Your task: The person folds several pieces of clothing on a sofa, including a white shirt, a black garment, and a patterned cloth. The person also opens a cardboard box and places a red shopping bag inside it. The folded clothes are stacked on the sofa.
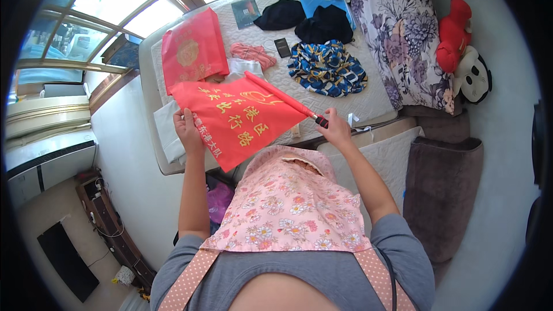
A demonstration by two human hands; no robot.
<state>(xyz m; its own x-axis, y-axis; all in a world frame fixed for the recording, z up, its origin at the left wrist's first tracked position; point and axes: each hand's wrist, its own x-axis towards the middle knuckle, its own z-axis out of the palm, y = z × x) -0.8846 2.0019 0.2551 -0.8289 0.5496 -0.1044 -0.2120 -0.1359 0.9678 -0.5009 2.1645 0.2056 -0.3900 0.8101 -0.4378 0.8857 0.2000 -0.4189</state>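
Note:
A red flag (242,116) with gold and white writing is spread between my hands above the near edge of a quilted couch seat. My left hand (189,127) pinches the flag's left edge. My right hand (336,128) grips the black handle end of the pole (281,96), around which the flag's upper right side is wrapped. Behind the flag stands a red paper bag (192,47) with a gold emblem. A pink cloth (254,55) and a folded white cloth (244,69) lie beside it.
On the couch seat (268,39) lie two black caps (281,14), a blue patterned cloth hat (327,69), a small black card (282,48), a dark booklet (246,13) and a blue folder (322,0). A floral cushion (395,39) and a red plush toy (454,36) are at the right.

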